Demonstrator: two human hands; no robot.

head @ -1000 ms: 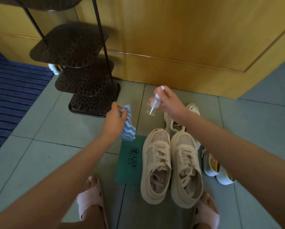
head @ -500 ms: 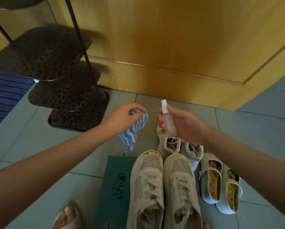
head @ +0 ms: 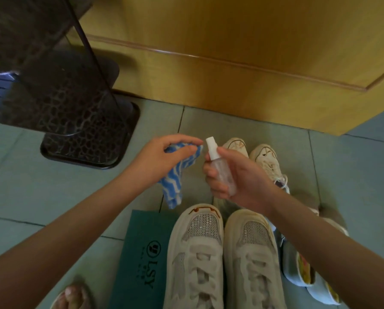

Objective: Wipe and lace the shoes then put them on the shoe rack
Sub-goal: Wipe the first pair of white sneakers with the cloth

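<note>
Tiled floor (head: 53,197) — three shoe pairs (head: 197,253); one cloth (head: 173,186) pinched in left hand (head: 162,159), one bottle (head: 220,172) gripped in right hand (head: 242,179).

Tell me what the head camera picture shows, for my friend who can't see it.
A person's left hand holds a blue-and-white cloth beside a clear spray bottle gripped in the right hand, near beige sneakers on a tiled floor. A dark shoe rack stands left.
</note>
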